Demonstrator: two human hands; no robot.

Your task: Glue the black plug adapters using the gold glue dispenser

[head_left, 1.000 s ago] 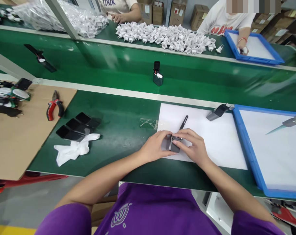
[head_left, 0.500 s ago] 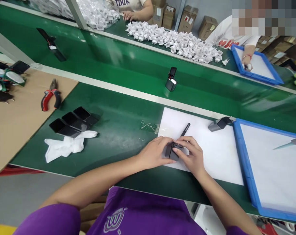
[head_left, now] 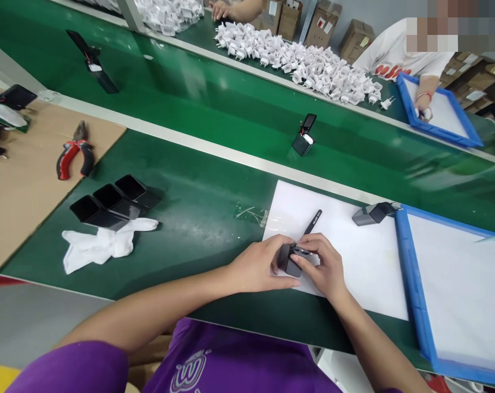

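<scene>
Green bench [head_left: 198, 218] spreads before you, with 3 black cases [head_left: 109, 197] touching a white cloth [head_left: 103, 245] at left. Your left hand [head_left: 258, 265] is clamped around a dark case [head_left: 293, 267] over the white sheet [head_left: 365, 273], while your right hand [head_left: 329, 267] pinches a small part [head_left: 302, 251] at its top.

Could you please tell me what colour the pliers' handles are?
The pliers' handles are red and black, best seen in the head view.

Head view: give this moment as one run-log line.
left hand: holding dark case | right hand: on same case | black tool: on white sheet
</scene>
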